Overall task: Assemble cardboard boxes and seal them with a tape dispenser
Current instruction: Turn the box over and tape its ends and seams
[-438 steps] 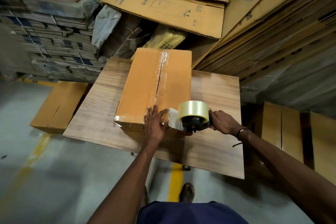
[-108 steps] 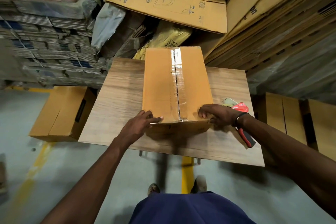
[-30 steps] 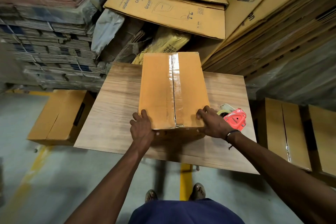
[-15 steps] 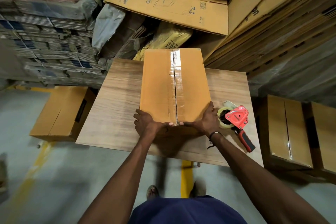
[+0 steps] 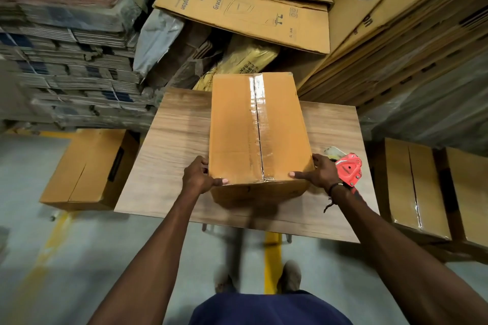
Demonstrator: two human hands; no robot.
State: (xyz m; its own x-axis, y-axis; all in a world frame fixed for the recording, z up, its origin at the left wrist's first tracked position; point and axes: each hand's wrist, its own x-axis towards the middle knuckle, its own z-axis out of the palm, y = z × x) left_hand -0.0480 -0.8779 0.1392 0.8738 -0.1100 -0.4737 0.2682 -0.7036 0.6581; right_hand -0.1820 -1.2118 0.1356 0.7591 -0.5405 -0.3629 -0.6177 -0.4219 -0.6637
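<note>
A closed brown cardboard box (image 5: 235, 126) stands on the wooden table (image 5: 171, 145), clear tape running along its top centre seam. My left hand (image 5: 198, 178) grips the box's near left corner, thumb on the front top edge. My right hand (image 5: 318, 173) grips the near right corner the same way. A red tape dispenser (image 5: 348, 167) lies on the table just right of my right hand, partly hidden behind it.
One taped box (image 5: 87, 169) sits on the floor left of the table, and two more (image 5: 414, 185) stand at the right. Flattened cartons (image 5: 245, 10) and bundled cardboard stacks (image 5: 66, 60) crowd the space behind the table. A yellow line (image 5: 272, 261) marks the floor below.
Both hands have slid outward from the middle of the box's near edge to its two near corners. The box looks raised or tilted toward me.
</note>
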